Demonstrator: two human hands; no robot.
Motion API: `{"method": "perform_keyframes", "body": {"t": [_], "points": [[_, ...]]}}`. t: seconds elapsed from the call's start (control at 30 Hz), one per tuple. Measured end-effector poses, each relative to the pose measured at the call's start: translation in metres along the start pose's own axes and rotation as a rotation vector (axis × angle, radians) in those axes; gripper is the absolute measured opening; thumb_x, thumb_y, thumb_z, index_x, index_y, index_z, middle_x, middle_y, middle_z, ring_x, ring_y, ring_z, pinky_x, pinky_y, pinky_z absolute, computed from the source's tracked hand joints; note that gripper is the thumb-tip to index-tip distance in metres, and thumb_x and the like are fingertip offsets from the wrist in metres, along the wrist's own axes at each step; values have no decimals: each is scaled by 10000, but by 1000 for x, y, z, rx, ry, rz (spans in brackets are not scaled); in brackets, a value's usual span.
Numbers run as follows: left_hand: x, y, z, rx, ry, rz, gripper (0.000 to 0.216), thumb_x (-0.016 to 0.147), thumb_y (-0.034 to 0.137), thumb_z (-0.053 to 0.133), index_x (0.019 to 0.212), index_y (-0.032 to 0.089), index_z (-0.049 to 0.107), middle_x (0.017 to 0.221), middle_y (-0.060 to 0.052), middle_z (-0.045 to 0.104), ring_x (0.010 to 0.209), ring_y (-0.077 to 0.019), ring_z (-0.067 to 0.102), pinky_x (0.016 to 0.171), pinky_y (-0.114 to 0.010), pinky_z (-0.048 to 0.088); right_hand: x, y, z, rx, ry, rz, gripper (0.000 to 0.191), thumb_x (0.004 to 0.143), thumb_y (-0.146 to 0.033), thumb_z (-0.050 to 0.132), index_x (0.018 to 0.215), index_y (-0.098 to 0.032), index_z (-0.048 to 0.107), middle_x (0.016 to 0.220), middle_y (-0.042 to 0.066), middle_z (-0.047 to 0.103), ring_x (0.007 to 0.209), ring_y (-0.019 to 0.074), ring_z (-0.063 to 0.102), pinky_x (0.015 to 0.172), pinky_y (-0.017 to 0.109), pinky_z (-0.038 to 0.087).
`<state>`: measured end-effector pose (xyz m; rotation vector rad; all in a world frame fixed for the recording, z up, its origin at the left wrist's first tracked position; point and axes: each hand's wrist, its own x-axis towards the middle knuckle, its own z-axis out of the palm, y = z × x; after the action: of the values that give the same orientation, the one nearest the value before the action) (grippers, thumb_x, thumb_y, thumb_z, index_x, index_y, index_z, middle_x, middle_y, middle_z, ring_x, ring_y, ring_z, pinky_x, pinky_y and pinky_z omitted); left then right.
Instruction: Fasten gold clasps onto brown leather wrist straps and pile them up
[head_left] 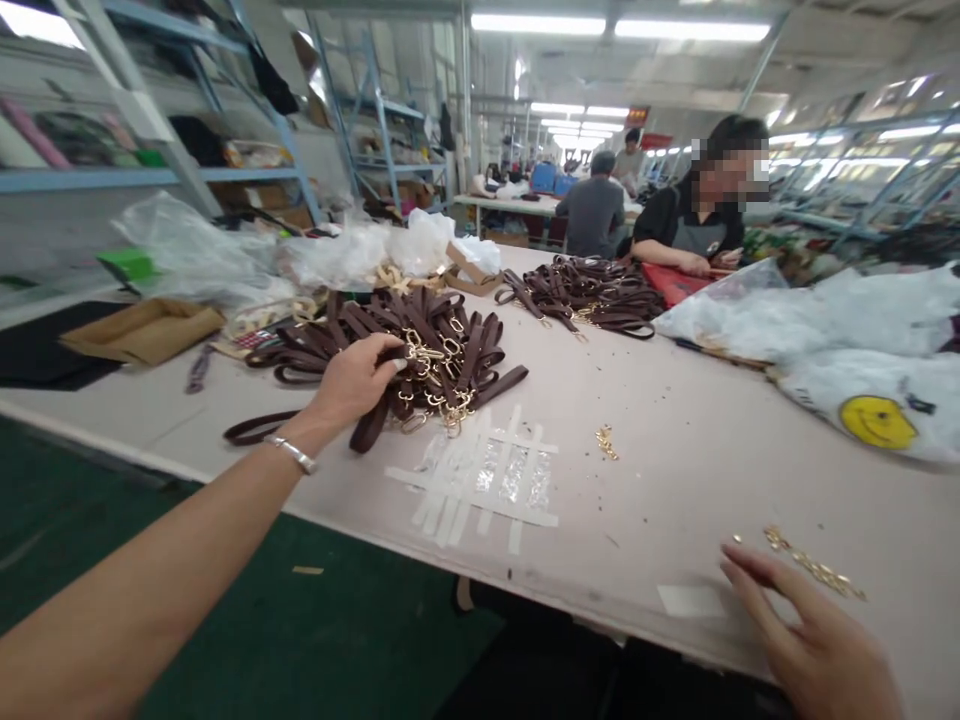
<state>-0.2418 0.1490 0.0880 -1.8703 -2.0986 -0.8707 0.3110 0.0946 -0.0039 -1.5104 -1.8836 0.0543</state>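
Note:
My left hand (358, 378), with a silver bangle at the wrist, reaches into a heap of dark brown straps (480, 350). Its thumb and fingers close on a brown strap at the gold clasps (427, 362); the fingertips are partly hidden among them. At the lower right, my right hand (814, 635) rests low over the table with its fingers stretched out and holds nothing visible. Just beyond its fingertips lies one small gold piece (737, 538). A scattered row of small gold pieces (821, 572) is close by.
White tape strips (487, 480) are stuck on the table (645, 500) before me. More gold bits (606, 442) lie mid-table. Another strap heap (585, 290) is farther back, near a co-worker (697, 200). Plastic bags (840, 320) stand right; a cardboard tray (142, 330) is left.

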Motion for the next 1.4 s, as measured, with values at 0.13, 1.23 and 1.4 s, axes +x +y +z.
{"method": "perform_keyframes", "body": {"t": [0.13, 1.23, 1.4], "points": [[-1, 38, -23, -227, 146, -57, 317, 891, 298, 579, 1174, 208, 689, 1161, -47, 732, 1021, -214, 663, 968, -321, 483, 65, -33, 65, -146, -119, -158, 367, 982, -408, 410, 1175, -200, 641, 1039, 78, 739, 912, 244, 695, 817, 387, 555], [-163, 197, 36, -1368, -440, -543, 269, 781, 145, 653, 1026, 161, 762, 1033, -69, 764, 967, -214, 686, 888, -312, 514, 11, -152, 65, 859, -324, 179, 171, 764, -324, 815, 885, -221, 752, 859, 27, 750, 783, 186, 708, 728, 297, 610], [-168, 198, 32, -1213, -403, -403, 350, 803, 89, 580, 1074, 215, 761, 1060, -38, 753, 1014, -209, 677, 936, -318, 510, 9, -151, 63, 812, -342, 108, 135, 814, -328, 764, 908, -231, 753, 898, 26, 758, 831, 197, 711, 775, 320, 607]]}}
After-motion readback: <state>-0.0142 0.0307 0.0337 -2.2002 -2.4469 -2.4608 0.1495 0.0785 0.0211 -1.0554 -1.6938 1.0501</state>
